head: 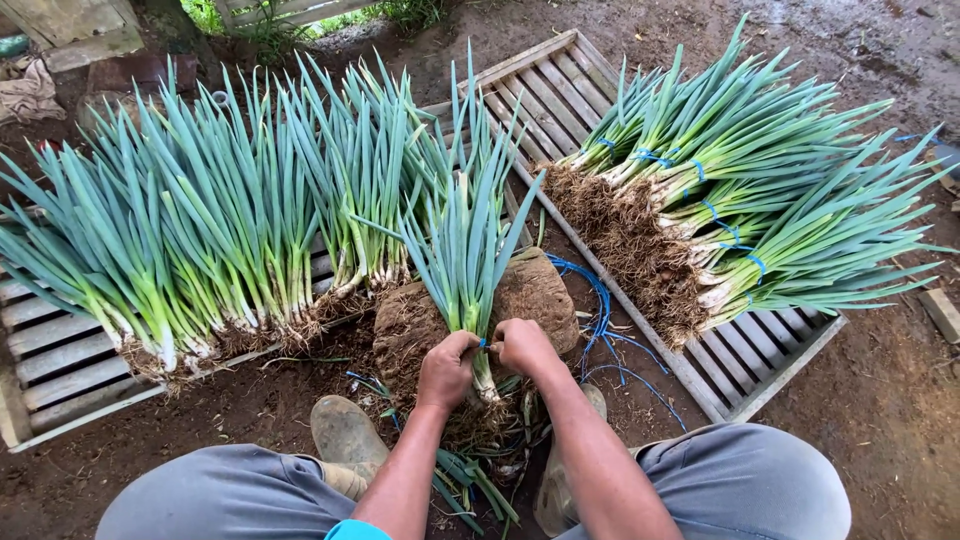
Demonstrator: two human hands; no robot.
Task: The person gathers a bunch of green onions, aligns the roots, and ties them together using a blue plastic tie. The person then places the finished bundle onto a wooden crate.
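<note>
A bunch of green onions (463, 262) is held upright at the centre of the muddy ground (880, 400), right in front of the knees, and it is gripped low on its pale stalks. The left hand (447, 368) is closed around the bunch from the left, its grip clamped tight on the stalks. The right hand (522, 347) is pressed in from the right, fingers pinched together on a blue tie string (484, 344) at the same spot, touching the bunch. The roots of the bunch are set down among trimmed scraps (470, 490) between two muddy boots (345, 432).

Just behind the bunch a rounded brown block (535, 290) is seen, caked in soil. Loose blue strings (600, 310) are heaped on the ground beside its right edge.

To the left, a wooden slatted pallet (50, 360) is covered with untied green onions (200, 230), laid in a row with roots toward the near edge and leaves fanned to the far edge. To the right, a second slatted pallet (760, 365) is loaded with tied bundles (740, 200), each ringed with blue string, roots pointed at its left edge and leaves spread to the right.

Grey trousers (740, 485) are seen at the bottom on both sides.
</note>
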